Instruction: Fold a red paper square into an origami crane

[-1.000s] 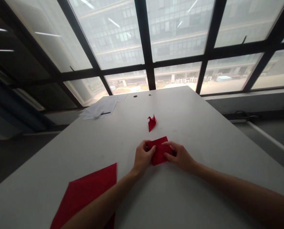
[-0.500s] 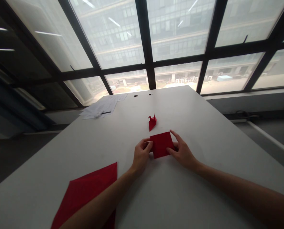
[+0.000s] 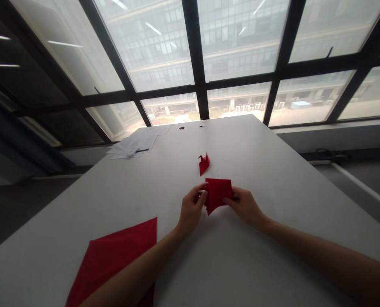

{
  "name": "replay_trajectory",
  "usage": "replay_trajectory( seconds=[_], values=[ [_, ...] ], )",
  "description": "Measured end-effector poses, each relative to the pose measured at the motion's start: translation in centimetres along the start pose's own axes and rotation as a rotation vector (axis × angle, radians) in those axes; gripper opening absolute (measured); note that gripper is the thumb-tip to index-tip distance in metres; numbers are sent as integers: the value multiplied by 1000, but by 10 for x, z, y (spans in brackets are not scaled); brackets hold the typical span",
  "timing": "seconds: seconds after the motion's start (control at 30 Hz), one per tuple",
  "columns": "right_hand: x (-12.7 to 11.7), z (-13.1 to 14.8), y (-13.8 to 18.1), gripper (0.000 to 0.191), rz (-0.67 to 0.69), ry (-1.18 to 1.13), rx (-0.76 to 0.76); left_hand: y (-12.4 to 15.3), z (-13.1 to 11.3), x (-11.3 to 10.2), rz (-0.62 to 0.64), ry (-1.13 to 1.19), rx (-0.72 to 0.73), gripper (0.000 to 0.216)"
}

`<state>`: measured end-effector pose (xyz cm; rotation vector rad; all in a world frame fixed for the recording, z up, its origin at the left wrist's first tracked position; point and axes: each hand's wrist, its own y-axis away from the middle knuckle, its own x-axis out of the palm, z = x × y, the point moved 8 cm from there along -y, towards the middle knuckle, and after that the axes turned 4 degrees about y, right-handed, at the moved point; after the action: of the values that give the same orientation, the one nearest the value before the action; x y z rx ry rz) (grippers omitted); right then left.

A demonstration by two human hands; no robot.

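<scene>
A small folded red paper square (image 3: 218,193) is held between both hands just above the white table (image 3: 273,179). My left hand (image 3: 191,210) pinches its left edge with thumb and fingers. My right hand (image 3: 246,206) grips its right edge. A finished red paper crane (image 3: 203,163) stands on the table a little beyond the held paper. A larger flat sheet of red paper (image 3: 113,260) lies at the near left, partly under my left forearm.
White papers with a dark pen (image 3: 133,147) lie at the table's far left corner. Two small dark holes (image 3: 191,127) sit near the far edge. Large windows with dark frames rise behind the table; floor drops away on both sides.
The folded red paper lay flat under my fingers; now both hands have lifted it off the table and tilted it, its lower corner pointing down.
</scene>
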<state>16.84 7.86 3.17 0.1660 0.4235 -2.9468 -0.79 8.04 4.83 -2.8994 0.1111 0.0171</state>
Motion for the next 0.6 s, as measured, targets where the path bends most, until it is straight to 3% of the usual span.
replay_trajectory(
  seconds=[0.17,0.33,0.6],
  values=[
    [0,0,-1,25,5,29,7,0,-2,5,49,50,13,41],
    [0,5,-1,22,10,30,-2,2,-3,6,74,21,22,22],
    [-4,12,-3,26,-39,-19,-19,11,-31,13,144,-246,319,14]
  ],
)
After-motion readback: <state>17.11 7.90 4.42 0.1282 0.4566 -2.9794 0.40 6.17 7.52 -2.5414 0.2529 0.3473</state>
